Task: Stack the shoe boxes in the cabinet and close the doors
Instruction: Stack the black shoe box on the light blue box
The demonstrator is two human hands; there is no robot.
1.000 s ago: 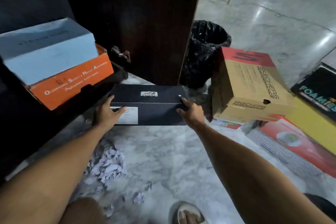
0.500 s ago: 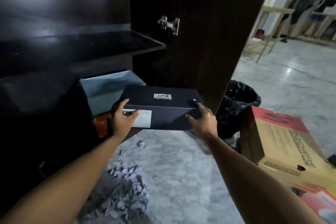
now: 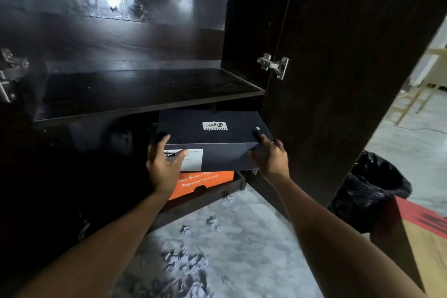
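A black shoe box (image 3: 212, 135) with a white logo on its lid is held level inside the dark cabinet, just under the middle shelf (image 3: 145, 94). My left hand (image 3: 163, 164) grips its near left corner, the thumb across the white label. My right hand (image 3: 269, 156) grips the near right corner. Below the black box, the front of an orange shoe box (image 3: 205, 180) shows on the cabinet's bottom shelf. The light blue box seen earlier is hidden behind the black one.
The open right cabinet door (image 3: 338, 68) with a metal hinge (image 3: 274, 65) stands close beside my right hand. A black bin bag (image 3: 372, 191) and a tan and red box (image 3: 428, 244) sit on the floor at right. Crumpled paper (image 3: 186, 264) litters the marble floor.
Both hands lifted the black box from the floor and carried it up and forward into the cabinet, over the orange and blue boxes. The view tilted up toward the shelves.
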